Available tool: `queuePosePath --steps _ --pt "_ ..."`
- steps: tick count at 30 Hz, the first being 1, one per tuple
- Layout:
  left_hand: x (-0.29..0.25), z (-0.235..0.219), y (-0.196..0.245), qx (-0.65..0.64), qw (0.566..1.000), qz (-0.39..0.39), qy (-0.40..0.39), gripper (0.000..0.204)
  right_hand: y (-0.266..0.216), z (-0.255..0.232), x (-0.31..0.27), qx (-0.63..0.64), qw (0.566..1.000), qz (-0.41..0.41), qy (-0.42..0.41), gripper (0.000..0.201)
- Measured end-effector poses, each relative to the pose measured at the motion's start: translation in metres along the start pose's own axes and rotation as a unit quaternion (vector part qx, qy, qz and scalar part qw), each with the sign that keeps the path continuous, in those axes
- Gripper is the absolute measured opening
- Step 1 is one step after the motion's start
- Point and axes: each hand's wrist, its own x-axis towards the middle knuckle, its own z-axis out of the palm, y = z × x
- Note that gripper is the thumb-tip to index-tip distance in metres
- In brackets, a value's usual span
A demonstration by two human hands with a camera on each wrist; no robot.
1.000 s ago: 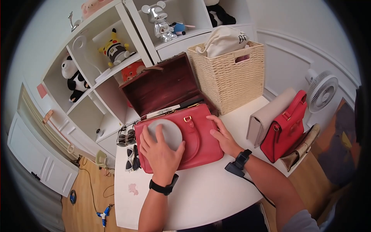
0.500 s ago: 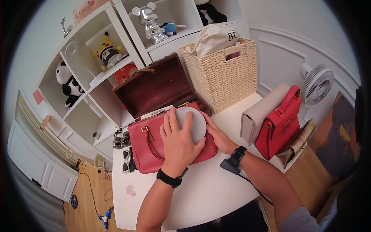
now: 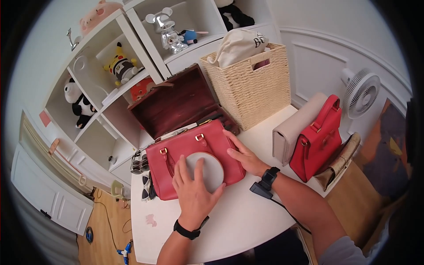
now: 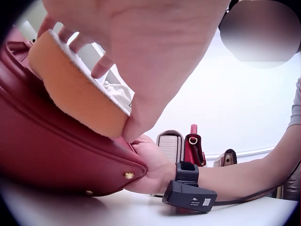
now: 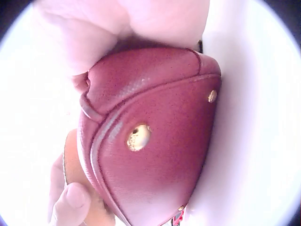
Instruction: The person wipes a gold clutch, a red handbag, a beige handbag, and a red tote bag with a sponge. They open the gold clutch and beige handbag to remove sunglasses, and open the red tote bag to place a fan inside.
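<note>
1. Head: over the red handbag [image 3: 183, 147]'s front, the left hand [image 3: 194, 194] pinches a round grey-topped pad [image 3: 212, 169] by its edge; the right hand [image 3: 248, 160] grips the handbag's right end.
2. Left wrist: the pad's orange side faces the handbag.
3. Right wrist: through glare, the right hand seems curled round the handbag's end.

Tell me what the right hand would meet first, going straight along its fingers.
The red handbag: the right hand seems to touch its end. Past that, probably the open box, though depth is unclear.
</note>
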Motion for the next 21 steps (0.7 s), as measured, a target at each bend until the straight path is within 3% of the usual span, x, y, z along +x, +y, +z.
queuePosePath --steps 3,5,9,13,16,18,21 --pt "-0.008 0.003 -0.006 -0.039 0.999 0.031 0.002 0.089 0.001 0.0 0.001 -0.036 0.999 -0.022 0.019 0.072" --pt "-0.015 0.004 -0.01 -0.071 0.995 0.049 0.044 0.09 -0.003 0.003 -0.002 -0.008 1.0 -0.007 0.026 0.076" --pt "-0.017 -0.011 -0.041 -0.087 0.986 -0.007 0.143 0.089 -0.004 0.004 -0.007 -0.003 0.999 0.01 0.044 0.088" --pt "0.003 -0.047 -0.049 -0.12 0.974 -0.006 0.193 0.088 -0.006 0.016 -0.008 -0.036 0.999 -0.014 0.026 0.085" --pt "0.031 -0.068 -0.034 -0.116 0.987 0.039 0.104 0.081 -0.011 0.017 -0.01 -0.048 0.999 0.007 -0.01 0.083" --pt "0.052 -0.067 -0.02 -0.118 0.99 0.073 0.027 0.078 -0.008 0.015 -0.011 -0.028 0.998 0.051 -0.005 0.08" --pt "0.076 -0.053 -0.003 -0.129 0.987 0.077 -0.049 0.079 -0.009 0.016 -0.012 -0.042 0.998 0.04 0.006 0.077"
